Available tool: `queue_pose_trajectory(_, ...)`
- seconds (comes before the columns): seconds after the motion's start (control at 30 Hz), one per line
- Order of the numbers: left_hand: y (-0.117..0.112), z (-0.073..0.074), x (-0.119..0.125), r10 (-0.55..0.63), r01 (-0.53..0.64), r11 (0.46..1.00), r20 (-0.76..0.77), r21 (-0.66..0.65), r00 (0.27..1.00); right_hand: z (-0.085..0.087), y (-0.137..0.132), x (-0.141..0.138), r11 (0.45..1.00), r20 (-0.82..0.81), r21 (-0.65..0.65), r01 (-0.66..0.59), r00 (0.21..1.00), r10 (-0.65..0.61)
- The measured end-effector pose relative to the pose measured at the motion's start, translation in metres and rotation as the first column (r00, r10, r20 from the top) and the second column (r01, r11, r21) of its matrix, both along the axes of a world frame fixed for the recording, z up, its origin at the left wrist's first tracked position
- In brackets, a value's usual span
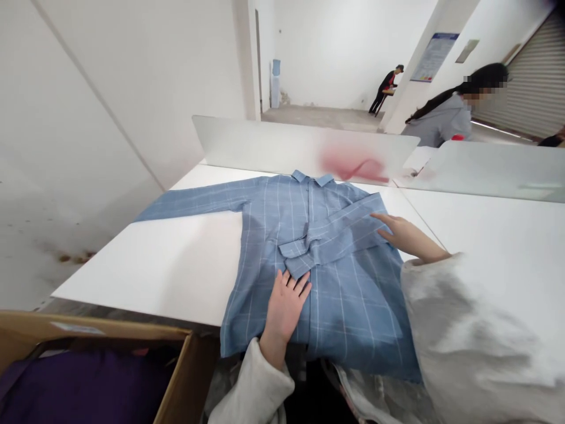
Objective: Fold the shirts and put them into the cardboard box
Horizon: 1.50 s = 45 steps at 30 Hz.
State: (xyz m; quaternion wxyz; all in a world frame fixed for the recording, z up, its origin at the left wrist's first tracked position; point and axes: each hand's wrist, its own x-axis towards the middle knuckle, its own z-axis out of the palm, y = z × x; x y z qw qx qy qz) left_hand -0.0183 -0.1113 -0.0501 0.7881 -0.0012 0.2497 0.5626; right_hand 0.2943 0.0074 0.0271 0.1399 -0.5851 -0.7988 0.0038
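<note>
The blue checked shirt lies at the table's near edge, one sleeve folded across its front, the other sleeve outstretched, the left hand and right hand flat on it, fingers spread.

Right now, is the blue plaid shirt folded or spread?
Partly folded: one sleeve crosses the blue plaid shirt's front; the other lies spread.

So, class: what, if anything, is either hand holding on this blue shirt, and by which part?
Nothing is held: the left hand and right hand lie open and flat on the blue checked shirt, not gripping it.
</note>
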Motion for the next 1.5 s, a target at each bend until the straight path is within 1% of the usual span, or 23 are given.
queue_pose_trajectory(0.1,0.0,0.0,0.002,0.026,-0.026,1.0,-0.013,-0.006,1.0,-0.046,0.03,0.034,0.99,0.021,-0.026,0.139,0.99,-0.139)
queue_pose_trajectory(0.2,0.0,0.0,0.005,0.047,-0.047,0.999,-0.04,-0.004,0.998,-0.087,0.038,0.039,0.968,0.012,0.02,0.25,0.968,-0.251)
queue_pose_trajectory(0.3,-0.001,-0.001,0.008,0.109,-0.108,0.994,-0.118,0.019,0.987,-0.119,0.038,0.037,0.958,0.006,0.097,0.269,0.963,-0.271)
queue_pose_trajectory(0.37,-0.001,-0.002,0.009,0.142,-0.137,0.99,-0.166,0.038,0.976,-0.131,0.039,0.039,0.958,-0.014,0.156,0.241,0.97,-0.241)
queue_pose_trajectory(0.43,-0.001,0.0,0.01,0.129,-0.122,0.991,-0.201,0.049,0.971,-0.136,0.041,0.044,0.962,-0.045,0.191,0.198,0.98,-0.193)
queue_pose_trajectory(0.5,0.0,0.007,0.01,0.108,-0.102,0.994,-0.244,0.038,0.964,-0.138,0.043,0.049,0.964,-0.101,0.206,0.165,0.984,-0.147)
queue_pose_trajectory(0.6,0.0,0.031,0.006,0.133,-0.123,0.991,-0.292,0.052,0.947,-0.134,0.043,0.055,0.964,-0.215,0.211,0.163,0.97,-0.117)
queue_pose_trajectory(0.7,-0.001,0.06,0.0,0.214,-0.171,0.972,-0.307,0.159,0.927,-0.13,0.04,0.056,0.958,-0.284,0.209,0.198,0.949,-0.134)
queue_pose_trajectory(0.77,-0.001,0.07,-0.004,0.268,-0.199,0.954,-0.337,0.225,0.903,-0.128,0.037,0.054,0.962,-0.301,0.192,0.194,0.945,-0.131)
queue_pose_trajectory(0.83,0.001,0.069,-0.007,0.317,-0.226,0.938,-0.386,0.264,0.866,-0.127,0.035,0.052,0.973,-0.315,0.157,0.171,0.942,-0.115)
queue_pose_trajectory(0.9,0.002,0.06,-0.011,0.329,-0.234,0.938,-0.442,0.256,0.834,-0.125,0.033,0.049,0.979,-0.336,0.115,0.166,0.934,-0.119)
queue_pose_trajectory(1.0,-0.003,0.047,-0.022,0.261,-0.191,0.964,-0.527,0.183,0.809,-0.121,0.029,0.046,0.976,-0.35,0.033,0.217,0.917,-0.192)
queue_pose_trajectory(1.07,-0.014,0.049,-0.038,0.223,-0.144,0.974,-0.602,0.177,0.767,-0.118,0.028,0.046,0.966,-0.342,-0.011,0.26,0.906,-0.248)
queue_pose_trajectory(1.1,-0.021,0.055,-0.049,0.229,-0.129,0.972,-0.649,0.198,0.725,-0.116,0.028,0.046,0.961,-0.334,-0.019,0.274,0.905,-0.264)
queue_pose_trajectory(1.13,-0.029,0.063,-0.06,0.261,-0.126,0.963,-0.703,0.239,0.661,-0.115,0.029,0.046,0.959,-0.326,-0.016,0.282,0.905,-0.272)
queue_pose_trajectory(1.17,-0.038,0.072,-0.073,0.317,-0.135,0.946,-0.756,0.295,0.573,-0.114,0.031,0.047,0.959,-0.32,-0.008,0.284,0.908,-0.271)
queue_pose_trajectory(1.2,-0.046,0.083,-0.084,0.379,-0.137,0.924,-0.799,0.358,0.467,-0.113,0.033,0.049,0.96,-0.317,0.003,0.281,0.911,-0.265)
queue_pose_trajectory(1.27,-0.06,0.103,-0.102,0.497,-0.144,0.867,-0.84,0.476,0.217,-0.111,0.039,0.052,0.964,-0.326,0.026,0.264,0.914,-0.242)
queue_pose_trajectory(1.33,-0.066,0.112,-0.109,0.512,-0.06,0.856,-0.858,0.513,-0.03,-0.11,0.046,0.054,0.968,-0.355,0.063,0.242,0.912,-0.205)
queue_pose_trajectory(1.37,-0.064,0.111,-0.107,0.497,0.019,0.866,-0.858,0.499,-0.13,-0.11,0.048,0.055,0.968,-0.37,0.089,0.234,0.91,-0.186)
queue_pose_trajectory(1.4,-0.06,0.106,-0.104,0.483,0.119,0.875,-0.85,0.468,-0.21,-0.11,0.05,0.055,0.966,-0.382,0.117,0.231,0.908,-0.171)
queue_pose_trajectory(1.43,-0.053,0.097,-0.098,0.475,0.231,0.876,-0.839,0.423,-0.267,-0.11,0.05,0.054,0.962,-0.389,0.141,0.233,0.907,-0.163)
queue_pose_trajectory(1.5,-0.034,0.07,-0.081,0.512,0.416,0.829,-0.807,0.375,-0.294,-0.108,0.046,0.051,0.951,-0.378,0.166,0.262,0.907,-0.184)
